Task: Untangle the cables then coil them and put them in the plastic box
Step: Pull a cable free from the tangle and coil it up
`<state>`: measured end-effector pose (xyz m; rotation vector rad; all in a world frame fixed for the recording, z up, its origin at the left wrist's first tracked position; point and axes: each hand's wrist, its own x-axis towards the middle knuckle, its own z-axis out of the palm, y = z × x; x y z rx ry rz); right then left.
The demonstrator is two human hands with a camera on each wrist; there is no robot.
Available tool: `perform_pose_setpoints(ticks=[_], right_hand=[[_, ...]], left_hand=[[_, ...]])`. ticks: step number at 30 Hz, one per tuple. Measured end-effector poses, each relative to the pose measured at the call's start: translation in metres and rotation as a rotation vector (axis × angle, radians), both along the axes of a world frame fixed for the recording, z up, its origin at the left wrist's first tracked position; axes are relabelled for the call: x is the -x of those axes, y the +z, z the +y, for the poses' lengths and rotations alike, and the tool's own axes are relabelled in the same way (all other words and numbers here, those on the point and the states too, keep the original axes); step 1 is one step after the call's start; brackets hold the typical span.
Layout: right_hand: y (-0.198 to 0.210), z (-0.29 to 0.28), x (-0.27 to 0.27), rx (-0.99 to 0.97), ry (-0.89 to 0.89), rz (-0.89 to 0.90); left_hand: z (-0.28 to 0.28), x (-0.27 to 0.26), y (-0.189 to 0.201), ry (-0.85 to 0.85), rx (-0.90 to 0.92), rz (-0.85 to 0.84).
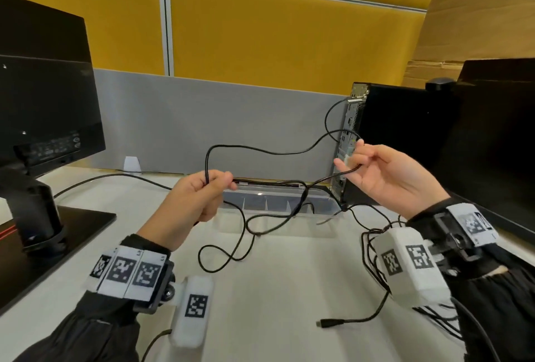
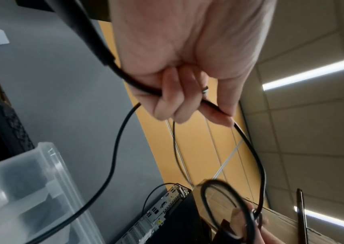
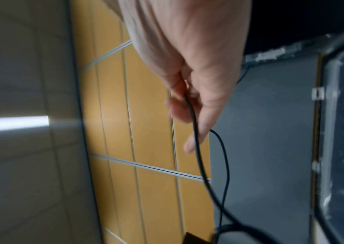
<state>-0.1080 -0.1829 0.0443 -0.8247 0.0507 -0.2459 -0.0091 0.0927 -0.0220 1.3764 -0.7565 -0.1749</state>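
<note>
while the left hand is gripping a black cable, the right hand is pinching its far run, hands apart. untangling is proceeding; the next move is calling for freeing the loops at 6 o'clock before coiling.

You had a white bench in front of you. On its left stood a black monitor, seen from behind, on a black stand with a flat base. At the right, a black desktop computer tower stood upright with its metal rear panel of ports facing left, and another dark screen sat just beside it at the right edge. Behind the bench ran a grey partition panel, with yellow panels above it. A brown cardboard box rose at the far right. A small white folded card stood against the grey partition.
</note>
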Motion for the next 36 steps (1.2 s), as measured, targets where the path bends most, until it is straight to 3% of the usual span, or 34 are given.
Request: perform_pose_setpoints(ticks=[7,16,19,26,31,34,36], right_hand=[[0.003,0.026,-0.004,-0.093,0.016,-0.174],[-0.004,0.068,-0.026,-0.056,-0.009,-0.175],[-0.007,0.080,-0.033,-0.006,0.021,-0.186],[0.011,0.054,-0.022,0.057,-0.098,-0.217],[0.013,0.033,-0.009,0.140,-0.177,-0.125],[0.010,0.040,-0.009,0.165,-0.164,-0.092],[0.009,0.047,-0.013,0.149,-0.153,-0.092]], left_hand=[[-0.001,0.011,0.003,-0.019,-0.151,-0.155],[-0.009,0.030,0.007,-0.260,-0.460,-0.115],[-0.018,0.035,0.002,-0.269,-0.587,-0.146],[-0.010,0.010,-0.012,0.104,-0.715,-0.240],[0.000,-0.003,-0.011,0.307,-0.709,-0.183],[-0.008,0.007,-0.009,0.390,-0.692,-0.302],[-0.019,0.027,-0.003,0.502,-0.548,-0.469]])
